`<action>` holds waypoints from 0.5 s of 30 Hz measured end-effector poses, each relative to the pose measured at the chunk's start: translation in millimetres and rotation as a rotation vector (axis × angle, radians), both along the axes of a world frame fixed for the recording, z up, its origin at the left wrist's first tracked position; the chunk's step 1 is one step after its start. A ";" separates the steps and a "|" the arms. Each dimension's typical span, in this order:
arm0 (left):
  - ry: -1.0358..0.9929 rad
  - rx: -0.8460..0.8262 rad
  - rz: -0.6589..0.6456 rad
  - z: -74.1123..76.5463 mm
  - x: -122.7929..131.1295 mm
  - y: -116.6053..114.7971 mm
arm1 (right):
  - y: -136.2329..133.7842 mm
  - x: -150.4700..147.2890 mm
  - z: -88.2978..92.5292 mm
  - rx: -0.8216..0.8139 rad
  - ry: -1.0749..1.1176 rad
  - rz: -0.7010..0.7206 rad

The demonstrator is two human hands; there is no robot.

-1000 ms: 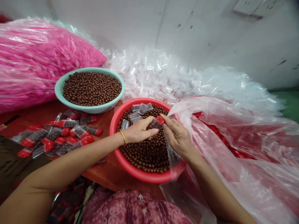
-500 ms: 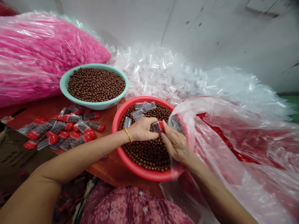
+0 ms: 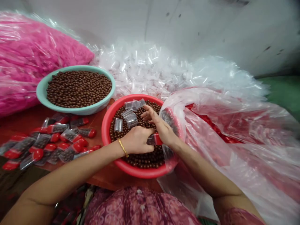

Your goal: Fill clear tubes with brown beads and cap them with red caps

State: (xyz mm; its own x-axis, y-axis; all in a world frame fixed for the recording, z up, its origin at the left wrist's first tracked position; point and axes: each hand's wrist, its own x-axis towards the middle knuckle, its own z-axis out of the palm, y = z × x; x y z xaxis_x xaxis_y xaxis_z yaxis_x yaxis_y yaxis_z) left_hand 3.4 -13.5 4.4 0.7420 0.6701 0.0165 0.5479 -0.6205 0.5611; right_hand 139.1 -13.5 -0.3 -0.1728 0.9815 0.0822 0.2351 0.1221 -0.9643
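Red cap [image 3: 158, 139] on a clear box [image 3: 151, 140], held in my curled left fingers [image 3: 147, 149] above brown beads [image 3: 143, 162]. My right fingers [image 3: 152, 114], half a second ago pinching the cap, now extend loosely past it, gripping nothing; palm apparently against it, suggesting pressing.

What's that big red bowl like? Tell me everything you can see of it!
The red bowl is round, with a thick, smooth rim, and looks like plastic. It sits upright on a reddish table. Small brown balls fill much of it, with several clear plastic pieces lying on top. A see-through sheet drapes over its right side. The left hand and right hand hide some of it.
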 end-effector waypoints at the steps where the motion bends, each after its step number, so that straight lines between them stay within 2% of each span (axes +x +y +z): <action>1: 0.027 0.035 0.001 -1.1 -0.7 -1.5 | -0.2 0.5 -1.7 -0.014 -0.005 0.023; 5: 0.073 0.171 0.021 -8.1 -5.0 -2.9 | 1.2 -0.9 -9.7 -0.091 0.084 0.103; 8: 0.082 0.283 0.043 -9.0 -2.7 0.6 | 1.8 -6.7 -9.8 -0.110 0.191 0.000; 12: -0.036 0.338 0.042 2.9 -1.9 -0.4 | -1.2 -4.6 10.5 -0.011 0.276 -0.113; 15: -0.049 0.218 0.110 8.5 -34.3 -6.0 | -3.4 33.9 30.7 0.107 0.155 -0.187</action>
